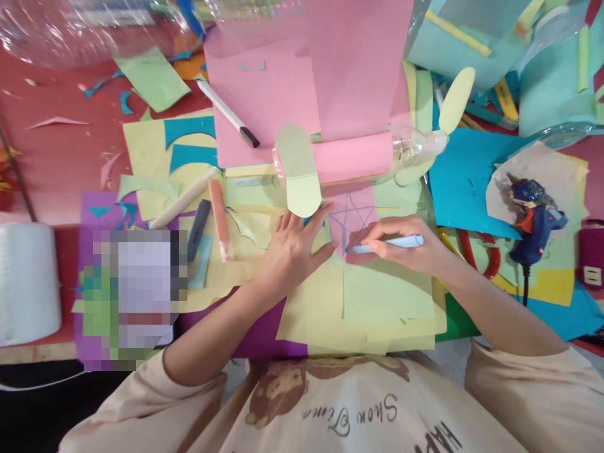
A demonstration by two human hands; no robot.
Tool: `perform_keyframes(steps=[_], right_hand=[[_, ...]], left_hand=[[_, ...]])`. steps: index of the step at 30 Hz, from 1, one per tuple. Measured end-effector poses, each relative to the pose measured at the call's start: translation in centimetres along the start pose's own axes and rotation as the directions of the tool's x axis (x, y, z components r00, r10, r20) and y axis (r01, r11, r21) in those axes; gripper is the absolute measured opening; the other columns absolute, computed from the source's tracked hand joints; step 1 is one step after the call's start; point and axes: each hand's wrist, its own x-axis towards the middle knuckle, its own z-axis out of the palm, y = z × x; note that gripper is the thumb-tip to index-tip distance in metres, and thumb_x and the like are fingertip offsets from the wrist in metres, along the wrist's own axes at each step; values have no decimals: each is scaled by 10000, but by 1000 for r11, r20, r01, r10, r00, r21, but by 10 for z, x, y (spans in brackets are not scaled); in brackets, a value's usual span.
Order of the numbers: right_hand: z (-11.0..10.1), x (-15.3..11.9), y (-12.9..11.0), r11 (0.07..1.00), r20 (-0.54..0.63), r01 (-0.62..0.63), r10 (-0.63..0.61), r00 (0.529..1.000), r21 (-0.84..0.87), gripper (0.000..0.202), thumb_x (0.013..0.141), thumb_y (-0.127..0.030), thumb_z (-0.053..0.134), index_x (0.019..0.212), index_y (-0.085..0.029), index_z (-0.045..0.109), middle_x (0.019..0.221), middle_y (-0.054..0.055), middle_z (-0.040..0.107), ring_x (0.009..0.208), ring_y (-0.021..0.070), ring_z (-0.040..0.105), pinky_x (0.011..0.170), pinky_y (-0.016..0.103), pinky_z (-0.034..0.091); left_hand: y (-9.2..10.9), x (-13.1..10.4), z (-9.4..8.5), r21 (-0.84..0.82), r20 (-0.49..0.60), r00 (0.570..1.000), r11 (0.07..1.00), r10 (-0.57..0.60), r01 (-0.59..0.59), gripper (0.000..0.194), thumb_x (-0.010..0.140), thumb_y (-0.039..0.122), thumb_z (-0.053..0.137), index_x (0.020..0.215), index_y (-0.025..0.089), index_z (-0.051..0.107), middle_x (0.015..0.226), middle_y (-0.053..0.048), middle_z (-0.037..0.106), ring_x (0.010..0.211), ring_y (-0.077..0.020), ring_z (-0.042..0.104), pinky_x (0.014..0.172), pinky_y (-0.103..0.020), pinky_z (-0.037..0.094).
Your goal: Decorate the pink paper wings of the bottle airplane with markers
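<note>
My right hand [401,242] grips a light blue marker [399,244], its tip on a small pink piece of paper [336,226]. A five-pointed star drawn in blue lines shows on that paper. My left hand [297,245] rests with fingers spread at the paper's left edge, thumb toward the drawing. Just beyond both hands lies a plastic bottle [415,146] on its side, wrapped in pink paper [353,157]. Pale green rounded paper strips [297,167] cross its left end, and a pale oval piece [457,100] stands at its cap end.
At the right sit a blue hot glue gun [535,236] and red-handled scissors [491,258]. A black-capped white marker [231,116] lies on pink sheets. An orange marker [218,217] and a dark one [198,229] lie left. A white roll [28,283] stands far left.
</note>
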Motion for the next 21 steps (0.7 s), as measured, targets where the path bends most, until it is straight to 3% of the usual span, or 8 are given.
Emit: perform_keyframes(steps=[15,21], right_hand=[[5,1,3,994,-180,112,-113,977,-15,143,867,-211,587,750,-158,649,694,-13,618,633,88,527,601,219,387],[6,1,3,997,-236,79,-74,969,10,171,878,-251,584,762,-162,672,668,-13,611,592,83,496,545,216,356]], left_hand=[[0,0,-1,16,1,1000,1000,10,-10,497,894,351,552,1357,187,470,1297,-144,535,1189,-299,529,974,-438,424],[0,1,-2,12,27,1000,1000,-8,7,490,893,347,553,1353,198,473,1306,-134,529,1210,-286,513,991,-423,418]])
